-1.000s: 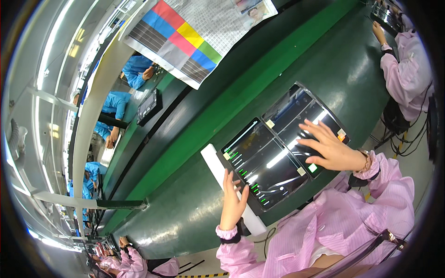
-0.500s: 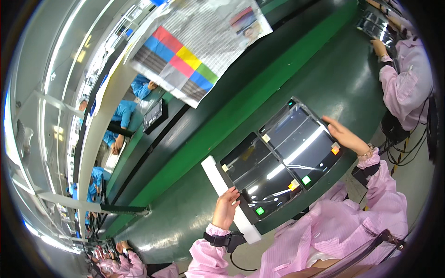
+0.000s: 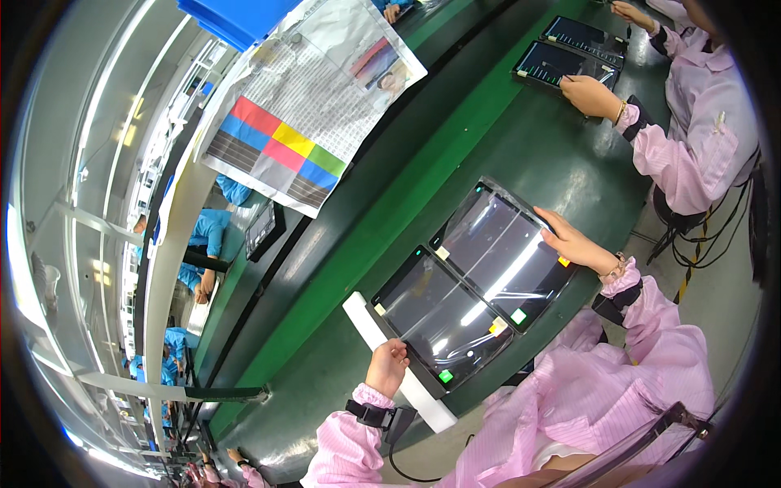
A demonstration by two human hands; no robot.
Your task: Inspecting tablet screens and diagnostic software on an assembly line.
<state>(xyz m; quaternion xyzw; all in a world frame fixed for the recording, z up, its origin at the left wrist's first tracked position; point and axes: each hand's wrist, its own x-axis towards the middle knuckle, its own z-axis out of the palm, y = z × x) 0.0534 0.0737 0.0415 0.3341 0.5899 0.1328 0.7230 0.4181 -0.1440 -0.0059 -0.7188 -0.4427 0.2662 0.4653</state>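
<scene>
Two dark tablets lie side by side on the green bench in front of me. My left hand grips the near left edge of the left tablet. My right hand holds the far right edge of the right tablet. Both screens are glossy and reflect the ceiling lights, with small coloured stickers on their corners. A long white strip lies on the bench under the left tablet's edge, beside my left hand. A black strap circles my left wrist.
A co-worker in a pink coat at the right touches two lit tablets. A sheet with coloured blocks hangs above the green bench. People in blue sit along a line at the left.
The screens' coloured patterns have gone dark and reflective. My right hand slid from the right tablet's face to its far edge. My left hand dropped lower on the left tablet's edge.
</scene>
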